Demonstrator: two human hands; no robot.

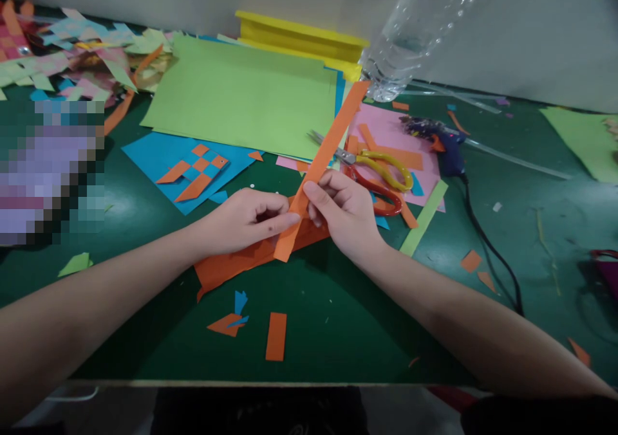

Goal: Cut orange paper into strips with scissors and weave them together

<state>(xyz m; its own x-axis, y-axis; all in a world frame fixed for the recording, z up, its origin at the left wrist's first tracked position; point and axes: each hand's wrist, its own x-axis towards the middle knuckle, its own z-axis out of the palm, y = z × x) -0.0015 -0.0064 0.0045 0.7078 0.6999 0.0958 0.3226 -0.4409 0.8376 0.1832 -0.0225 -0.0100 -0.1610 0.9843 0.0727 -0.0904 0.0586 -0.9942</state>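
Note:
A long orange paper strip (331, 140) slants up and to the right between my two hands. My left hand (251, 217) pinches it near its lower end, thumb on top. Higher up, my right hand (340, 210) grips the same strip between thumb and fingers. Beneath both hands lies a larger piece of orange paper (226, 269), partly covered by them. Scissors with yellow and red handles (386, 171) rest just beyond my right hand. Left of them, a woven orange and blue paper fish (197, 168) lies on a blue sheet (149, 148).
Green paper sheets (241, 100) lie at the back beside a yellow channel-shaped piece (299, 36) and a clear plastic bottle (410, 29). A glue gun (449, 152) with a black cord sits at right. Woven paper pieces (87, 55) pile up at far left. Orange scraps (276, 336) dot the front.

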